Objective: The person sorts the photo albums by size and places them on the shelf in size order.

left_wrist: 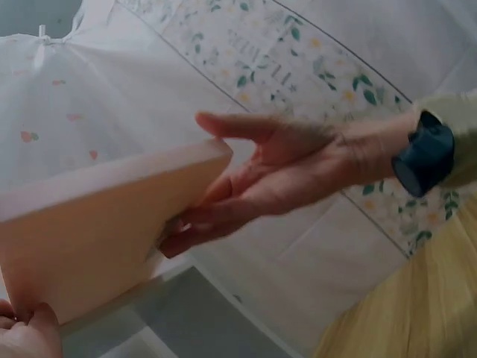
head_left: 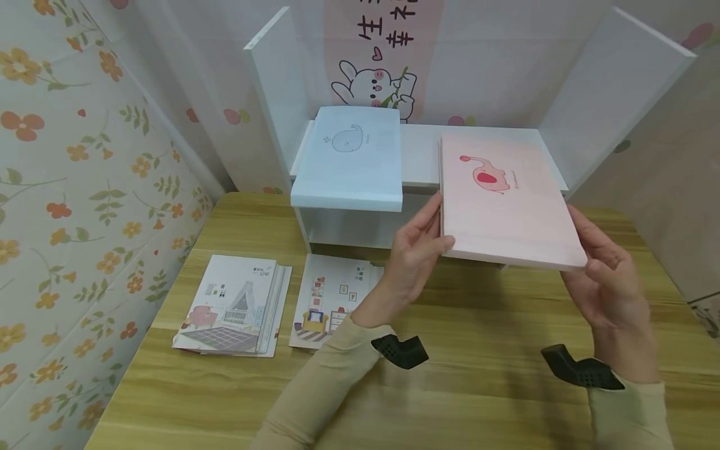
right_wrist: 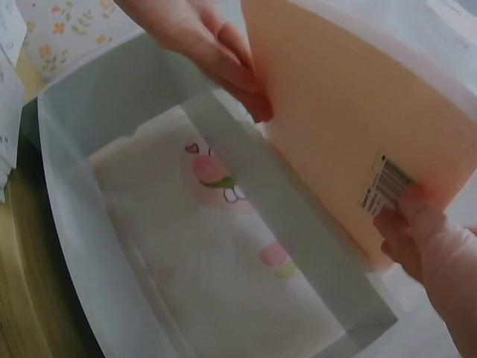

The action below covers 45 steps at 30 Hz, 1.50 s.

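Head view: The pink hardcover book (head_left: 509, 209) with an elephant drawing is held tilted above the wooden table (head_left: 450, 400), in front of the right part of the white shelf unit (head_left: 420, 150). The left hand (head_left: 415, 255) grips its left edge near the front corner; the right hand (head_left: 612, 278) grips the opposite edge. A pale-blue book (head_left: 365, 172) with a whale drawing lies on the shelf, and two stacks of illustrated notebooks (head_left: 225, 312) (head_left: 329, 300) lie on the table.

Left wrist view: The right hand's thumb stands above the book's edge, its fingers beneath; the left hand is only partly visible.

Right wrist view: The underside bears a barcode label (right_wrist: 386, 185) beside the right hand's fingers. The book is probably stiff, moderately heavy and rather smooth, best supported by both side edges, thumbs above.
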{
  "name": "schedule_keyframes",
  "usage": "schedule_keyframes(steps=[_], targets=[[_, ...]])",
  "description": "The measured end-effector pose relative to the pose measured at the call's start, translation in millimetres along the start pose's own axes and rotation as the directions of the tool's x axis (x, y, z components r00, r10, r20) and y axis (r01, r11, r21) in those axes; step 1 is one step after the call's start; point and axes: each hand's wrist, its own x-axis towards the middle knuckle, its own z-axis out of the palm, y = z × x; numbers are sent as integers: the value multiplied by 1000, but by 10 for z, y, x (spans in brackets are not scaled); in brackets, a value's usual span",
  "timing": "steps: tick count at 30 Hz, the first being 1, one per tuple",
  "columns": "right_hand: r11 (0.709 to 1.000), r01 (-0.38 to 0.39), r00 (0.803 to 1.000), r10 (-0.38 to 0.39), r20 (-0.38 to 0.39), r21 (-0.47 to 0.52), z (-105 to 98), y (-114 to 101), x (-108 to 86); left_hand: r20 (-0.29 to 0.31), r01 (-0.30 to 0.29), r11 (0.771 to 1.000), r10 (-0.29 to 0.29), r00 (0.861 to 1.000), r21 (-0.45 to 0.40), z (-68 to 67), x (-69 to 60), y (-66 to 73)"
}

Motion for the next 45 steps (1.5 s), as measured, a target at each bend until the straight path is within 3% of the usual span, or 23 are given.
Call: schedule_keyframes(steps=[4, 9, 14, 18, 24, 31, 34, 38, 45], targets=[[999, 13, 997, -10, 73, -30, -37, 18, 0, 129, -39, 996, 29, 991, 74, -78, 6, -31], [992, 29, 999, -26, 22, -121, -39, 20, 2, 149, -34, 986, 10, 989, 162, -119, 13, -36], [979, 48, 992, -70, -105, -200, -16, 17, 13, 84, -36, 975, 18, 996, 218, -117, 30, -54], [971, 48, 973, -98, -209, -233, 4, 18, 26, 9, -42, 963, 41, 999, 267, -106, 47, -72], [978, 44, 918, -120, -378, -204, 19, 25, 67, -110, -37, 938, 80, 991, 345, -71, 90, -113], [981, 25, 834, -126, -537, -192, 27, 42, 119, -215, -45, 897, 154, 964, 440, -37, 164, -156], [982, 21, 808, -127, -575, -186, 30, 45, 135, -242, -46, 890, 173, 955, 453, -33, 186, -169], [981, 23, 787, -136, -601, -192, 33, 49, 153, -264, -48, 883, 191, 945, 467, -22, 207, -188], [982, 83, 786, -168, -595, -168, 18, 81, 181, -309, -46, 882, 213, 927, 468, 7, 236, -203]])
